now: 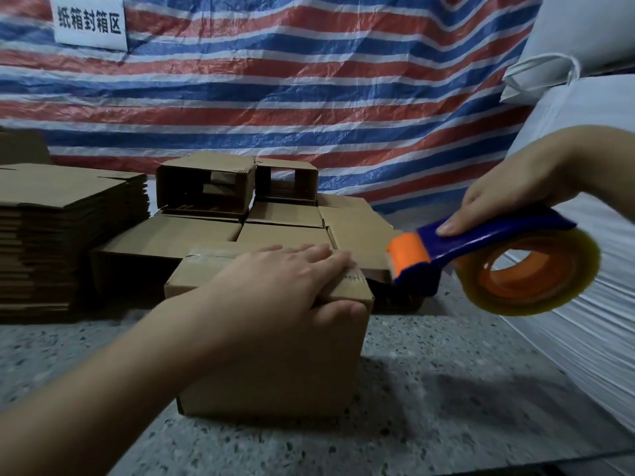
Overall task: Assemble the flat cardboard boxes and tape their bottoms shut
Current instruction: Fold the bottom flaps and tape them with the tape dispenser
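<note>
A small assembled cardboard box stands on the speckled floor in front of me. My left hand lies flat across its top, fingers straight over the flaps, thumb down the near side. Shiny tape shows on the top at the far left edge. My right hand grips a blue and orange tape dispenser with a yellowish roll. The dispenser's orange end hangs just off the box's right top edge.
A tall stack of flat cardboard blanks sits at the left. Several assembled boxes are piled behind the one I hold. A striped tarp hangs at the back. White sacks crowd the right side.
</note>
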### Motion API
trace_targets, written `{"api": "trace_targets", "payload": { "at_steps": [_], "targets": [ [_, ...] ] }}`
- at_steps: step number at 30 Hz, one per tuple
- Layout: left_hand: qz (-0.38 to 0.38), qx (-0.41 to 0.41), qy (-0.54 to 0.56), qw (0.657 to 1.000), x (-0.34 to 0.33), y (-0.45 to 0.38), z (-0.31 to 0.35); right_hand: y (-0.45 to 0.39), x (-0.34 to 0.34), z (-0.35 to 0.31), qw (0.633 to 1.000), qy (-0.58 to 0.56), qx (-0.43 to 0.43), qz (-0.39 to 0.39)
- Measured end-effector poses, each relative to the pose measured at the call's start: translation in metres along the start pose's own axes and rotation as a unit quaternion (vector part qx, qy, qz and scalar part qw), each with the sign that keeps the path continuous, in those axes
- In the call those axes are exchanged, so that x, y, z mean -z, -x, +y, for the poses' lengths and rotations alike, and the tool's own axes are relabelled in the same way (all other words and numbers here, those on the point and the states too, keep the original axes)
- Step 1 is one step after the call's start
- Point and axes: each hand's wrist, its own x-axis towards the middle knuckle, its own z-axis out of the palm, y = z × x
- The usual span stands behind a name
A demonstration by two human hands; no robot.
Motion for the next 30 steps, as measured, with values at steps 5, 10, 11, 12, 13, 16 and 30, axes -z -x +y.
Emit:
{"api": "trace_targets", "payload": {
  "at_steps": [5, 10, 11, 12, 13, 16, 30],
  "targets": [
    [0.004, -0.012, 0.016, 1.0, 0.0, 0.003, -0.001, -0.03, -0.034, -0.022, 0.974, 0.221, -0.053, 0.013],
    [0.001, -0.01, 0.008, 1.0, -0.001, 0.002, 0.0, -0.079, -0.097, -0.002, 0.972, 0.187, -0.021, 0.142],
    [0.006, -0.01, 0.01, 1.0, -0.002, 0.002, -0.001, -0.084, -0.11, 0.003, 0.963, 0.172, 0.002, 0.208],
    [0.011, -0.01, 0.012, 1.0, -0.003, 0.002, -0.001, -0.089, -0.124, 0.007, 0.949, 0.155, 0.018, 0.274],
    [0.015, -0.009, 0.012, 1.0, -0.003, 0.001, -0.002, -0.095, -0.137, 0.009, 0.933, 0.137, 0.026, 0.331],
    [0.025, -0.01, 0.011, 1.0, -0.006, 0.0, -0.003, -0.109, -0.175, 0.011, 0.903, 0.091, 0.028, 0.42],
    [0.009, -0.012, 0.011, 1.0, -0.002, 0.001, 0.0, -0.066, -0.119, -0.036, 0.722, -0.483, 0.276, 0.41]
  ]
}}
